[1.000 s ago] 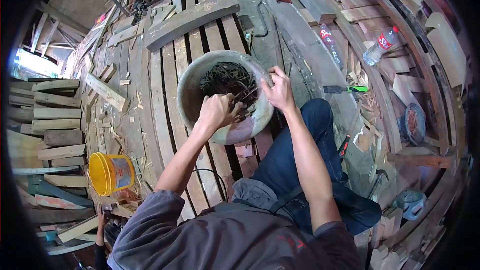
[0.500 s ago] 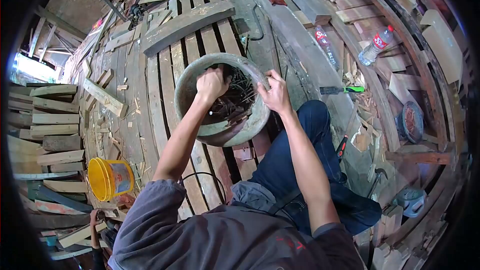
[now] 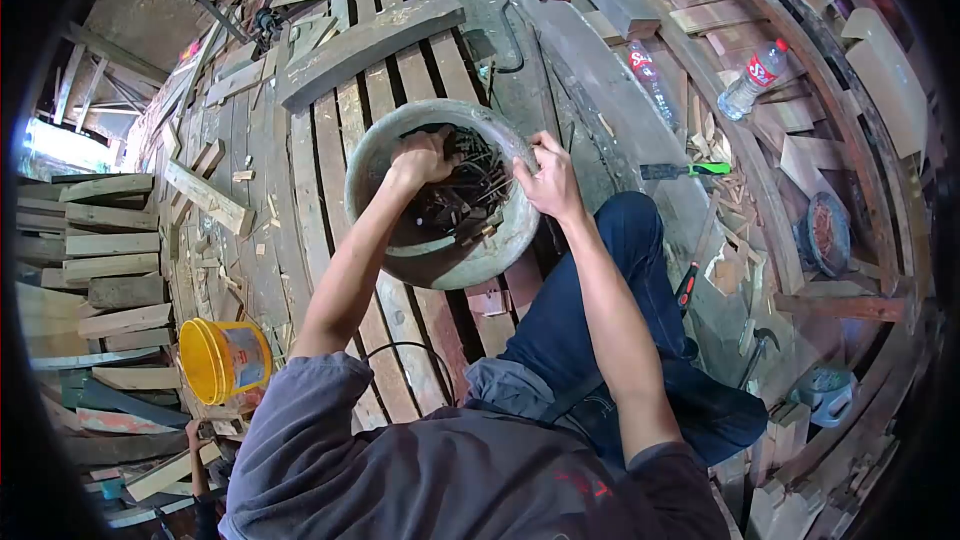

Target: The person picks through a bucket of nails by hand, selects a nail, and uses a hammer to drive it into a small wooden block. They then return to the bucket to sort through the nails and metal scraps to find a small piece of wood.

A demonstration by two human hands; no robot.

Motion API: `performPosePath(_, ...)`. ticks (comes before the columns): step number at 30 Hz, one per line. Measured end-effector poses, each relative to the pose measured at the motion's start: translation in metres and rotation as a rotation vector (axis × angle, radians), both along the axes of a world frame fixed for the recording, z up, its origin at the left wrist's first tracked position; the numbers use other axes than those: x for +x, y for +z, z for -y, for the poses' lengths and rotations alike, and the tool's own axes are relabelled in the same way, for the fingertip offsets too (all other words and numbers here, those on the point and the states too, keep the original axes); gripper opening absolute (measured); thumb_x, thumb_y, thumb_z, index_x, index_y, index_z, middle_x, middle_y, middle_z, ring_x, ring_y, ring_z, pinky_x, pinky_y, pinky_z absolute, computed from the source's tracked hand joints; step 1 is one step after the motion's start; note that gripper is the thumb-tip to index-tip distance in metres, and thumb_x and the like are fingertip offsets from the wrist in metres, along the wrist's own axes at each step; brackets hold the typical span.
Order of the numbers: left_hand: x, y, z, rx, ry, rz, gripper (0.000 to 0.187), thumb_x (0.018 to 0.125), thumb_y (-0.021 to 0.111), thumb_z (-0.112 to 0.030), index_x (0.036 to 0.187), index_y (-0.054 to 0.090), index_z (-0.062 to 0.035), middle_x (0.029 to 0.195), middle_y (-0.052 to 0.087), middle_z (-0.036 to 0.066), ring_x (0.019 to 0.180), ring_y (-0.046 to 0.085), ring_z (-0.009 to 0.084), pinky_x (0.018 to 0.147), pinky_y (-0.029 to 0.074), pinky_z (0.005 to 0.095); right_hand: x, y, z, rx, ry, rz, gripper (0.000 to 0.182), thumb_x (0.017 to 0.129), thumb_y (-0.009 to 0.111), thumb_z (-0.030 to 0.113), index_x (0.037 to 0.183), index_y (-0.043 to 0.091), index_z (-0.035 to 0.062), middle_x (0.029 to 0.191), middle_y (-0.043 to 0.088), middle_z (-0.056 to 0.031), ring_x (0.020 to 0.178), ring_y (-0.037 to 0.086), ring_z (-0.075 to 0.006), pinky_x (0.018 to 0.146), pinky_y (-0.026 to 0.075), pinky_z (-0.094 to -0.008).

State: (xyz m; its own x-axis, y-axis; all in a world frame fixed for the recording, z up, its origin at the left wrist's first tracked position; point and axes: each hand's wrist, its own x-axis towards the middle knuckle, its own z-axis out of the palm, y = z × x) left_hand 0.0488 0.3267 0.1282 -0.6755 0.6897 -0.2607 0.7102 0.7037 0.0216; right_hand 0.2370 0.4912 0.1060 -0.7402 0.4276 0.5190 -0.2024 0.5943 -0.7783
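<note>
A worn, grey round basin point(image 3: 365, 230) stands tilted in front of me on the wooden slats. Inside it lies a heap of dark metal pieces point(image 3: 478, 175) that look like long nails or bolts. My left hand point(image 3: 420, 157) reaches into the basin at the heap's left edge. Its fingers are curled, and their tips are hidden among the metal, so I cannot make out what they hold. On the right side, my right hand point(image 3: 549, 178) grips the basin's rim, thumb on the inner side.
A thick plank point(image 3: 370, 48) lies across the slats beyond the basin. To the right are a green-handled tool point(image 3: 685, 170), plastic bottles point(image 3: 755, 80), a hammer point(image 3: 757, 352) and a blue bowl point(image 3: 826, 233). A yellow bucket point(image 3: 205, 360) stands left, near stacked wood point(image 3: 112, 243). Another person's arm point(image 3: 197, 455) shows lower left.
My left hand has shifted slightly within the basin, and the metal pieces lie differently, spread more toward the front right. My right hand keeps its hold on the rim.
</note>
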Motion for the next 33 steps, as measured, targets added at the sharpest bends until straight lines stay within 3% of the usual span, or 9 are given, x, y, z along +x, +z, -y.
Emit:
performPosePath(15, 0.034, 0.025, 0.015, 0.077, 0.018, 0.000, 0.062, 0.083, 0.068, -0.051, 0.130, 0.060, -0.0111, 0.105, 0.069, 0.023, 0.103, 0.066, 0.0388, 0.088, 0.053, 0.0491, 0.003, 0.006, 0.001, 0.027, 0.006, 0.028, 0.020, 0.080, 0.067, 0.013, 0.080, 0.065, -0.0069, 0.092, 0.060, -0.0229, 0.077, 0.063, -0.0406, 0.070, 0.051, -0.0451)
performPosePath(24, 0.021, 0.024, 0.020, 0.114, 0.059, 0.047, 0.052, 0.087, 0.065, -0.047, 0.133, 0.061, -0.0249, 0.102, 0.071, 0.021, 0.102, 0.067, 0.0368, 0.089, 0.054, 0.0469, -0.003, 0.002, 0.002, -0.006, -0.012, 0.031, 0.021, 0.080, 0.066, 0.013, 0.077, 0.064, -0.0074, 0.090, 0.061, -0.0224, 0.077, 0.063, -0.0398, 0.069, 0.050, -0.0445)
performPosePath(25, 0.019, 0.024, 0.019, 0.138, 0.071, 0.065, 0.045, 0.087, 0.065, -0.046, 0.127, 0.065, -0.0257, 0.109, 0.069, 0.020, 0.104, 0.066, 0.0362, 0.090, 0.054, 0.0455, -0.002, 0.002, 0.003, -0.003, -0.018, 0.030, 0.021, 0.080, 0.066, 0.013, 0.077, 0.064, -0.0076, 0.090, 0.061, -0.0223, 0.077, 0.063, -0.0398, 0.069, 0.050, -0.0445)
performPosePath(32, 0.005, 0.018, -0.005, 0.246, -0.040, 0.017, 0.040, 0.091, 0.059, -0.035, 0.128, 0.064, -0.0186, 0.112, 0.069, 0.020, 0.107, 0.065, 0.0362, 0.091, 0.052, 0.0469, -0.001, 0.002, 0.004, 0.000, -0.035, 0.037, 0.023, 0.080, 0.066, 0.013, 0.075, 0.062, -0.0091, 0.088, 0.060, -0.0221, 0.076, 0.063, -0.0399, 0.068, 0.050, -0.0435)
performPosePath(33, 0.004, 0.017, -0.012, 0.174, -0.054, 0.014, 0.041, 0.091, 0.058, -0.034, 0.129, 0.063, -0.0198, 0.114, 0.068, 0.019, 0.108, 0.065, 0.0362, 0.093, 0.052, 0.0465, -0.001, 0.003, 0.005, -0.003, -0.036, 0.047, 0.023, 0.080, 0.066, 0.013, 0.075, 0.061, -0.0091, 0.088, 0.060, -0.0223, 0.076, 0.063, -0.0400, 0.069, 0.050, -0.0436)
